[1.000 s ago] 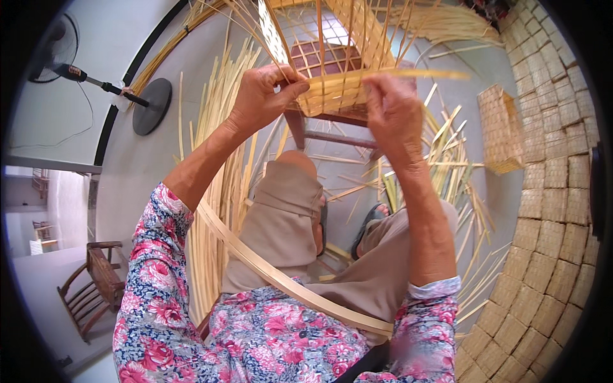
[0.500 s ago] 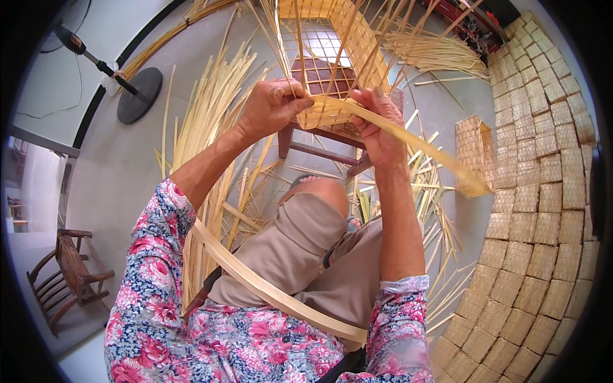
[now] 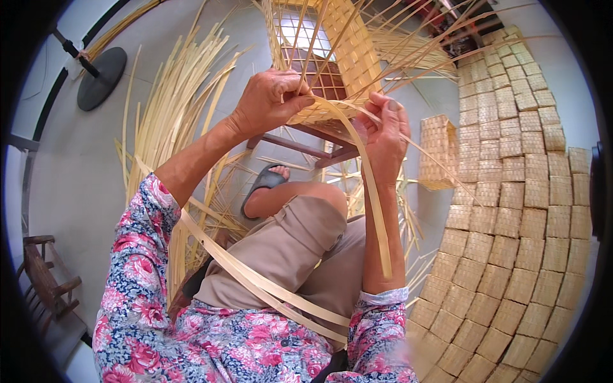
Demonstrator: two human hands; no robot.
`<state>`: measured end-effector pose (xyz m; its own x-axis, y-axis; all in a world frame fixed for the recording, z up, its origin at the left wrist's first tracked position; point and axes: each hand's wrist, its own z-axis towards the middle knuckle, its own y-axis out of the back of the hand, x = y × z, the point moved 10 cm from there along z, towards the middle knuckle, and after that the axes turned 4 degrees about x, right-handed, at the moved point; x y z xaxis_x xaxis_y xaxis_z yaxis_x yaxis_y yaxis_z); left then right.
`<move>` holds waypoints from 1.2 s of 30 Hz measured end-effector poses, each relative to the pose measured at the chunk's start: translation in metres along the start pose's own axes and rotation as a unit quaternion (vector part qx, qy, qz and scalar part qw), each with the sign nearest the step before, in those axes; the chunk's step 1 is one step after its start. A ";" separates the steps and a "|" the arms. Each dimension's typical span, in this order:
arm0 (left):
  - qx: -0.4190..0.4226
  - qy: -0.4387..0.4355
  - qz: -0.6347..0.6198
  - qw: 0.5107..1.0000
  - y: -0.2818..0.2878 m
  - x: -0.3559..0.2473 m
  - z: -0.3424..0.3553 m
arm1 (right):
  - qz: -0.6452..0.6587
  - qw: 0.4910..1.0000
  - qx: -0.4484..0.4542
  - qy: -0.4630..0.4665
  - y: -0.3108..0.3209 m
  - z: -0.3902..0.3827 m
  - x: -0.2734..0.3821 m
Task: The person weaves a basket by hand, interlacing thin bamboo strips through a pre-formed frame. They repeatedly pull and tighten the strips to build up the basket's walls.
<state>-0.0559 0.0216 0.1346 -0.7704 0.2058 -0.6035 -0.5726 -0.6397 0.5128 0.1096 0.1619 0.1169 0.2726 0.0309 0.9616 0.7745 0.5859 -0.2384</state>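
Yellow strip (image 3: pixel 372 185), upper centre: your left hand (image 3: pixel 271 97) pinches it, right hand (image 3: pixel 384 137) a splint (image 3: pixel 414 147), apparently mid-weave, requiring even tension next.

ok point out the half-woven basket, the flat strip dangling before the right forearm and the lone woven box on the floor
half-woven basket (image 3: pixel 352 52), head view: its woven right side wall
flat strip (image 3: pixel 371 185), head view: middle of its dangling length
lone woven box (image 3: pixel 435 153), head view: its side wall
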 end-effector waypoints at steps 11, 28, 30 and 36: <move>0.000 0.050 -0.024 0.998 -0.005 0.023 -0.002 | -0.044 0.997 -0.030 0.062 0.013 0.023 0.033; 0.025 0.065 -0.133 0.989 -0.002 0.065 -0.006 | 0.120 0.970 -0.167 -0.131 0.060 0.067 -0.016; 0.016 0.060 -0.145 0.988 -0.005 0.067 -0.006 | 0.185 0.951 -0.189 -0.158 0.072 0.068 -0.033; 0.002 0.078 -0.199 0.977 -0.011 0.076 -0.008 | 0.143 0.952 -0.214 -0.163 0.069 0.053 -0.033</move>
<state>-0.1060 0.0383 0.0778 -0.4353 0.3221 -0.8407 -0.8187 -0.5300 0.2209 0.1239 0.2445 0.0760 0.3701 0.4305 0.8232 0.8758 0.1338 -0.4637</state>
